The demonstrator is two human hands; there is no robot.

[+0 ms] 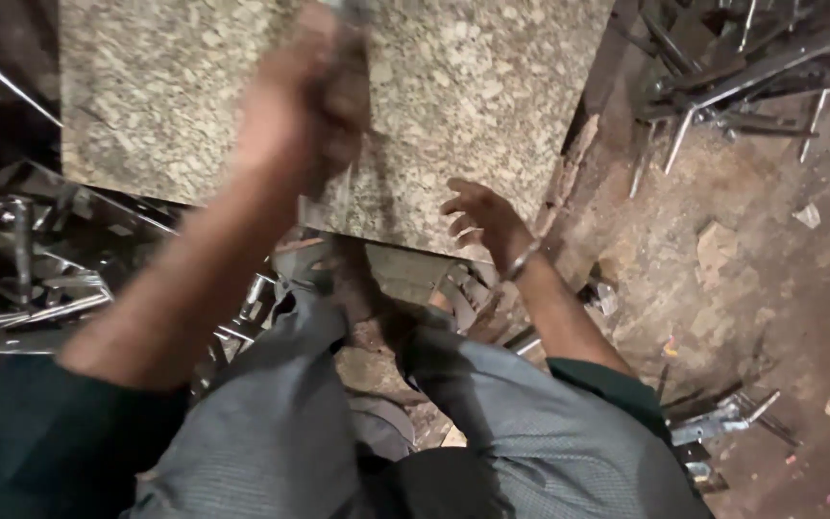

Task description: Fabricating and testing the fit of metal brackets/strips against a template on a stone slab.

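Note:
A speckled beige granite slab (156,96) lies in front of me, above my knees in grey trousers (280,413). My left hand (305,111) is raised over the slab and blurred; its fingers are closed around a dark tool handle (346,58) with a metal end at the frame's top. My right hand (477,216) rests on the slab's near edge with the fingers spread and nothing in it. A metal bangle (523,259) circles that wrist. Both arms wear dark green sleeves.
Metal rods and strips (722,77) are piled at the upper right. More shiny metal parts (31,288) crowd the left side under the slab. A brown dirt floor (780,279) with scraps lies to the right, and a small metal bracket (722,421) sits near my right knee.

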